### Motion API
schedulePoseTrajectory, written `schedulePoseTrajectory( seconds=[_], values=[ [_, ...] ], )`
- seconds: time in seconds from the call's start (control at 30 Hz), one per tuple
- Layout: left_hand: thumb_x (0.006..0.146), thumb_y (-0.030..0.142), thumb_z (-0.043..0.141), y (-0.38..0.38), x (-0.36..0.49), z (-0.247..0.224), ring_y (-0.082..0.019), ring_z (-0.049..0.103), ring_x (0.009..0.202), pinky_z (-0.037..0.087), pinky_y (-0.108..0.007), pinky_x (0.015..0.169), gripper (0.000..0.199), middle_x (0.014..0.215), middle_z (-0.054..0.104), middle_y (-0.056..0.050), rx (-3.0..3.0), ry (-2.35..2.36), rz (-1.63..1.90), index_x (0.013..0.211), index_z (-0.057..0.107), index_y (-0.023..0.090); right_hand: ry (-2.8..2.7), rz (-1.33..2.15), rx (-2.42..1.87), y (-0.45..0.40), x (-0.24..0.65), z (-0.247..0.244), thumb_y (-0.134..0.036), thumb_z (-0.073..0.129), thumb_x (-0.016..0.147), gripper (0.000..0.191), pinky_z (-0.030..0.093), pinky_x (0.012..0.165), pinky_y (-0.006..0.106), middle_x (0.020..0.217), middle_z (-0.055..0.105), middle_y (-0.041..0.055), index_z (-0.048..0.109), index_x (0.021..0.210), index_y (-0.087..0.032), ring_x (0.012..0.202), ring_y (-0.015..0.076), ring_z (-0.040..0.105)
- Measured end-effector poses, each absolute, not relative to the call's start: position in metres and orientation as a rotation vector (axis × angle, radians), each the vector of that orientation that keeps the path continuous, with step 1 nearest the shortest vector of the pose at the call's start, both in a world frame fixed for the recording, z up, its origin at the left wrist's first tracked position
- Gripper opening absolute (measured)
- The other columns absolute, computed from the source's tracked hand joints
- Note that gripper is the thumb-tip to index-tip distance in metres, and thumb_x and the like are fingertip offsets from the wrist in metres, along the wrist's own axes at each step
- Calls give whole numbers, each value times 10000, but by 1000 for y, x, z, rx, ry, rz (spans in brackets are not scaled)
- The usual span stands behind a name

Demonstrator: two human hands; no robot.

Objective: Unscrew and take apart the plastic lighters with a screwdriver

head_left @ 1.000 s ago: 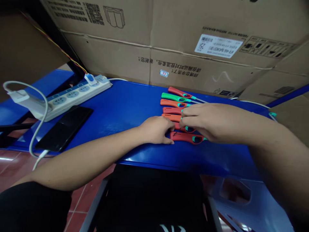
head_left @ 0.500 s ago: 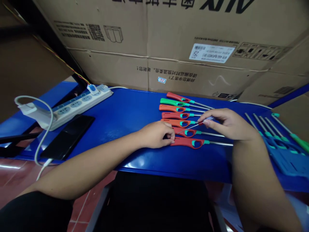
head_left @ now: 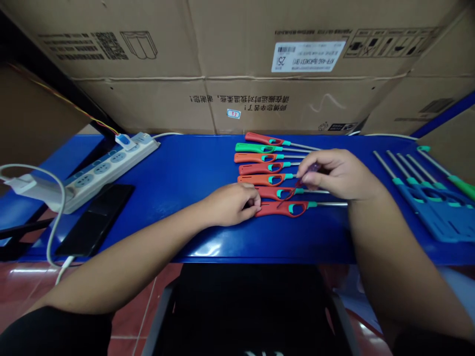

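My left hand (head_left: 232,203) is closed, its fingers curled over the handle end of the nearest red gas lighter (head_left: 274,209), which lies flat with its metal tube to the right. In my right hand (head_left: 336,173) is a small screwdriver (head_left: 311,174) with a clear, reddish handle. Its thin shaft slants down-left over that lighter; whether the tip touches is unclear. Behind lie several more lighters in a row, among them another red lighter (head_left: 269,192), an orange lighter (head_left: 256,180) and a green lighter (head_left: 256,148). My right hand hides some of their tubes.
Several blue lighters (head_left: 430,207) and a green lighter (head_left: 463,187) lie at the right. A black phone (head_left: 96,217) on a cable and a white power strip (head_left: 111,165) are at the left. A large cardboard box (head_left: 156,109) stands behind the blue table (head_left: 178,168).
The view has shifted slightly. My right hand has turned the screwdriver to a steeper slant, its tip now over the nearest red lighter. My left hand keeps its hold.
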State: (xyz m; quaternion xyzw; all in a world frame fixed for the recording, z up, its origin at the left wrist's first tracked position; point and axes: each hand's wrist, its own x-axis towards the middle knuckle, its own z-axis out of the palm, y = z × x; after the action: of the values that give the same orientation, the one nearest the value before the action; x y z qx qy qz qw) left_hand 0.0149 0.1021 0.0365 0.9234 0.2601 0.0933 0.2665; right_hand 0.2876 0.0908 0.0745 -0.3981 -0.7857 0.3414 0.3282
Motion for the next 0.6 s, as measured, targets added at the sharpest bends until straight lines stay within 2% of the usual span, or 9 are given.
schedulePoseTrajectory(
  seconds=[0.07, 0.2, 0.4, 0.6],
  values=[
    [901, 255, 634, 104, 11, 40, -152, 641, 838, 486, -279, 789, 118, 956, 696, -56, 2492, 646, 253, 948, 676, 156, -1980, 664, -1014, 87, 278, 71, -463, 623, 908, 292, 381, 455, 238, 545, 572, -45, 616, 772, -205, 444, 103, 496],
    [764, 434, 809, 108, 5, 46, -183, 649, 893, 494, -296, 799, 411, 994, 697, -52, 2546, 723, 232, 1039, 671, 163, -2047, 364, -920, 77, 252, 66, -453, 502, 977, 329, 416, 534, 251, 629, 646, -8, 604, 776, -214, 535, 125, 574],
    [803, 381, 769, 106, 10, 42, -177, 641, 831, 463, -281, 707, 292, 945, 698, -29, 2587, 760, 147, 1019, 702, 196, -2183, 242, -808, 67, 226, 62, -404, 474, 999, 313, 391, 541, 234, 648, 663, -15, 614, 793, -215, 529, 108, 563],
    [798, 376, 771, 105, 11, 41, -177, 636, 814, 448, -277, 686, 285, 922, 697, -30, 2586, 770, 155, 994, 699, 182, -2219, 201, -831, 67, 227, 63, -434, 459, 1003, 354, 392, 542, 243, 648, 667, -10, 616, 770, -220, 536, 112, 572]
  ],
)
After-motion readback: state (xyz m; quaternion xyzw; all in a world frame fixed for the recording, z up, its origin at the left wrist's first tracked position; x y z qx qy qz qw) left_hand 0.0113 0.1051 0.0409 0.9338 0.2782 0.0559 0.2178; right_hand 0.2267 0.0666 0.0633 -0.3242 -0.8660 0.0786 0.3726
